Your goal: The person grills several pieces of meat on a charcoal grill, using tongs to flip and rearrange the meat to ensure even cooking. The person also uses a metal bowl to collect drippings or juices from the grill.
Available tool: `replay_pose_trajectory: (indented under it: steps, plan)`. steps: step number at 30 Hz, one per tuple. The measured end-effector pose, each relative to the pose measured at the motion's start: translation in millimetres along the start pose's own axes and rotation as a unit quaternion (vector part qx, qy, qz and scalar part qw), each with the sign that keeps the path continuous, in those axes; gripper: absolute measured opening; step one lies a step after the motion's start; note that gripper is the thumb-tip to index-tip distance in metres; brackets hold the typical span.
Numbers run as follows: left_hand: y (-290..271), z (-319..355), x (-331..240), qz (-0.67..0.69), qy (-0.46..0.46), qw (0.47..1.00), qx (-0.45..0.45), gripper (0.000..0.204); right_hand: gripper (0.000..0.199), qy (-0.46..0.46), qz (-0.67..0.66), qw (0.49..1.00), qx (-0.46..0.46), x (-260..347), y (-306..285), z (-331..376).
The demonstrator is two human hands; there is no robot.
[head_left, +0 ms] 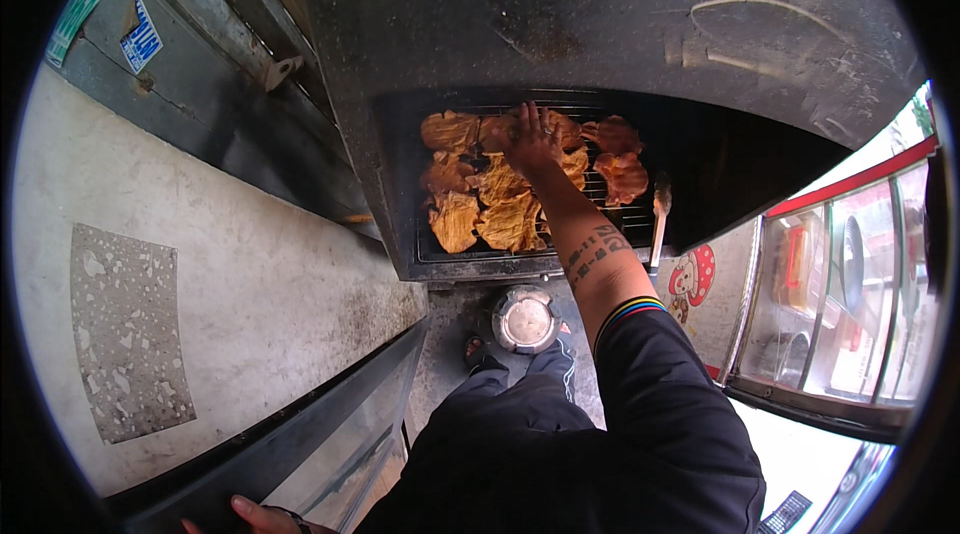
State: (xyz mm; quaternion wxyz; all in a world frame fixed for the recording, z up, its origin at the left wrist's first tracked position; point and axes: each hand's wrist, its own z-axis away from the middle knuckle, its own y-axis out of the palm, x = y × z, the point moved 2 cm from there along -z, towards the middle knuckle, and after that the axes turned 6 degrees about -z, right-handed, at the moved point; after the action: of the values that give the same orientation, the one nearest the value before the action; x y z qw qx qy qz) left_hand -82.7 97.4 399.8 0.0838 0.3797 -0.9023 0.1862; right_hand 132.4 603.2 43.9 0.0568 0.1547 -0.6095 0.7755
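At frame centre-top the right hand lies spread, palm down, on orange-brown flat meat pieces over the black wire grill rack, apparently mid-arranging; next comes pinching one edge; the left hand, lower edge, grips a dark ledge.

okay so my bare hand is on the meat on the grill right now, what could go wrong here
Burn: your bare right hand rests on the flat orange-brown meat pieces over the black wire grill rack, possibly hot.
Knock: your forearm passes close to the light-handled utensil leaning at the rack's right edge; it might fall.
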Motion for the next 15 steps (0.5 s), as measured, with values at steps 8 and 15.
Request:
replay_pose_trajectory:
  steps: [8,15]
  plan:
    - [1.1,0.1,0.7,0.001,-0.001,1.0,-0.002,0.063,0.094,-0.003,0.013,1.0,0.006,-6.4,0.8,0.2]
    - [1.5,0.7,0.2,0.0,-0.007,1.0,-0.011,0.064,0.095,-0.001,0.018,1.0,0.005,-7.0,2.9,-1.7]
